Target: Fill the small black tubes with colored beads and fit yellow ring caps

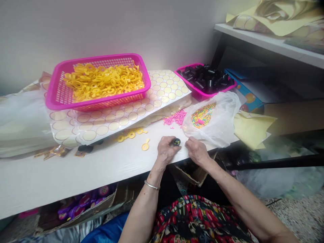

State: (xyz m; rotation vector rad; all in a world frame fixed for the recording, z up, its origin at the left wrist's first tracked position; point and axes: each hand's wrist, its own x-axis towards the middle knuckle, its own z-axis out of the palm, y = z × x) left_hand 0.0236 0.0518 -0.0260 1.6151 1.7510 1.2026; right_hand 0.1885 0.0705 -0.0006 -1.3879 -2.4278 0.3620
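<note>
My left hand (166, 148) is wrapped round a small black cylinder (176, 142), held upright with its round end facing up and small coloured bits showing in it. Just to its right, my right hand (196, 151) is closed with its fingertips pinched together; whatever they hold is too small to make out. A single yellow ring with a tab (145, 145) lies left of my left hand, and a few more yellow rings (131, 134) sit behind it. Beyond my hands are a heap of pink pieces (176, 118) and a plastic bag (220, 118) with small multicoloured beads (204, 114).
A pink basket (98, 105) full of yellow ring pieces stands on sticker sheets (124, 122). Behind the bag, another pink basket (194, 93) holds black cylinders (210, 79). A white shelf (268, 39) juts out at upper right. Below the table's front edge is a box of purple items (78, 206).
</note>
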